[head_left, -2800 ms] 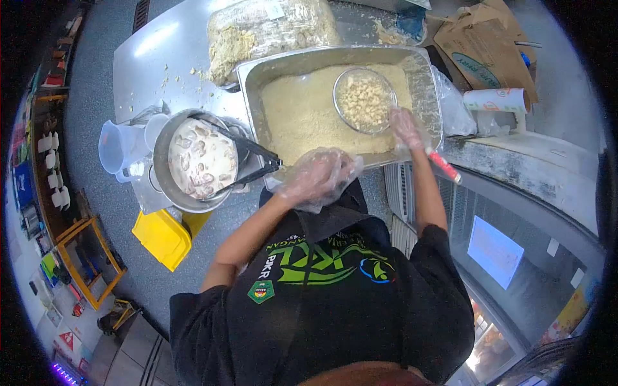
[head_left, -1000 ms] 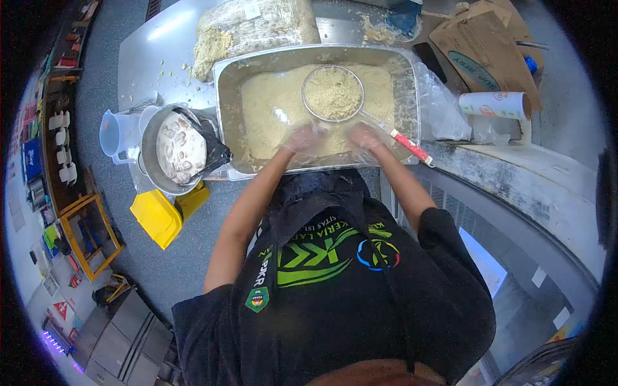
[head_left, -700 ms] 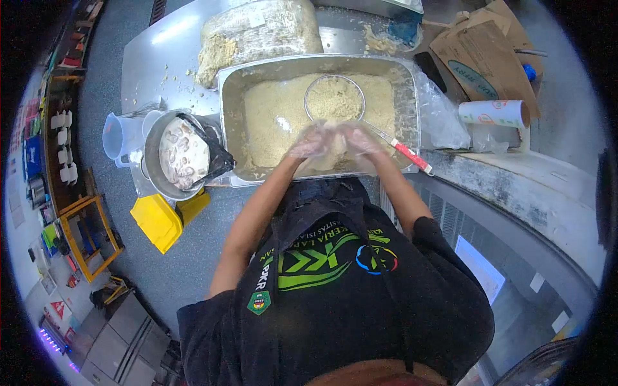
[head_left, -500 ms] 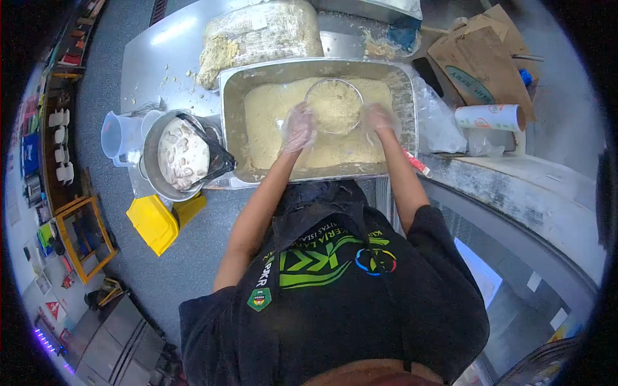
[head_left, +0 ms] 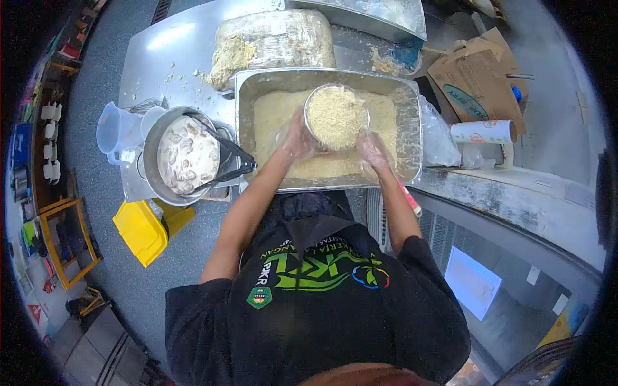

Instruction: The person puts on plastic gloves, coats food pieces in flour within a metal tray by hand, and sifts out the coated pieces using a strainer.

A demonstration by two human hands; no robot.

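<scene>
A round metal-rimmed sieve [head_left: 369, 118], heaped with pale yellow flour [head_left: 336, 117], is held up between my hands over a deep steel pan [head_left: 328, 70]. My left hand [head_left: 299, 140], in a clear plastic glove, grips the sieve's left side. On its lower right, my right hand [head_left: 374, 150] holds the rim, gloved likewise. Some fingers of both hands are hidden beneath the sieve. More of the loose flour [head_left: 273, 116] covers the pan's bottom.
Left of the pan, a steel pot [head_left: 149, 168] holds pieces in white liquid, with black tongs [head_left: 237, 154] across its edge. A clear jug [head_left: 116, 132] stands beside it. Behind lies a plastic-wrapped block [head_left: 290, 42]. Cardboard [head_left: 476, 77] and a paper roll [head_left: 483, 132] are on the right.
Both hands have raised the sieve from the flour bed, and it now appears larger and heaped full. The whole view has shifted slightly.
</scene>
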